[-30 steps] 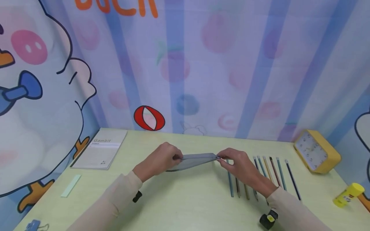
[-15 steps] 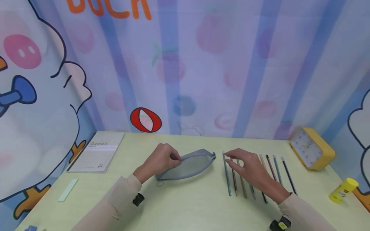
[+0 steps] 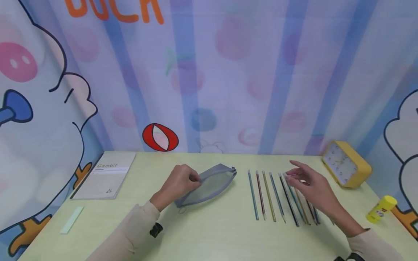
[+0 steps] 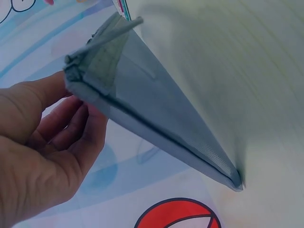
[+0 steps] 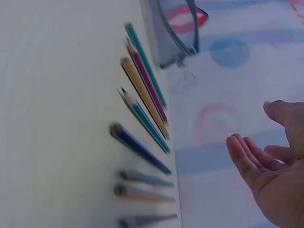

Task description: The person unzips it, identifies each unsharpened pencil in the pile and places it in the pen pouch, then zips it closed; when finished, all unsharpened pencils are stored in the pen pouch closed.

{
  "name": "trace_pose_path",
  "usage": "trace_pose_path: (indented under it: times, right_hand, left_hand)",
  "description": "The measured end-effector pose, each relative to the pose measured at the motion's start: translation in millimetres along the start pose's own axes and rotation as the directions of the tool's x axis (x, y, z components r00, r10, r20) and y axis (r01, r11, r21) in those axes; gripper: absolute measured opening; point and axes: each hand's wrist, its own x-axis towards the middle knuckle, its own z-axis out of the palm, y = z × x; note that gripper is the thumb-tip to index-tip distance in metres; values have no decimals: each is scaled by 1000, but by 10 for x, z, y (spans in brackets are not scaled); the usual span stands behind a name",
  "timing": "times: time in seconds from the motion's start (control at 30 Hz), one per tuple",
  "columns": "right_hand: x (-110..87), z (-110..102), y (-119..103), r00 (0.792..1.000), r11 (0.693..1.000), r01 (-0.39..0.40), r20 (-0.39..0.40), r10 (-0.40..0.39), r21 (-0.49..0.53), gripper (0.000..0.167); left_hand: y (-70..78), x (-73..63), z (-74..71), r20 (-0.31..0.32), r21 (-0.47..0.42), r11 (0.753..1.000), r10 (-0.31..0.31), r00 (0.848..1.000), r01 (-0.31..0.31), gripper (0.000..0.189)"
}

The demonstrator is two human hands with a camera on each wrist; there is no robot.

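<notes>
Over the middle of the worktop [image 3: 215,237], on my head feed, I have the grey pouch [image 3: 209,188], tilted, its two long edges bowed apart and a thin loop [image 3: 182,210] hanging at its near left end. I see the left hand [image 3: 179,184] at the pouch's left side, thumb and fingers closed in a pinch on its far edge; the left wrist feed shows me that hold from close up. Whether the pouch's underside touches the worktop I cannot tell. Just to the right of the pouch I count several pencils [image 3: 269,196] lying side by side, spaced out, erasers pointing away from the person, some of them covered by the right hand [image 3: 310,185]. That hand I find well to the right of the pouch, raised above the pencils, thumb apart from loosely bent fingers, with nothing in its hold. Left of the pouch and farther back I make out a notebook [image 3: 104,177] lettered "Gambit"; left of it and nearer, a pale green strip [image 3: 72,220]. Far right of the pouch stand a yellow clock [image 3: 346,165], its face angled toward it, and, closer to the person, a tilted yellow tube [image 3: 381,209].
</notes>
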Motion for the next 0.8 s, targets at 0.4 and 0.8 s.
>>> trace_pose_path:
  times: [0.4,0.8]
  right_hand:
    - [-27,-499,442,974,977,-126,164,154,-171,68]
    - [-67,-332,671,954,940,-107,234,189,-323,57]
  left_hand:
    - [-15,-18,0,13,7,1000,-21,1000,21,5]
    - [-22,-20,16,11,3,999,-48,999,48,4]
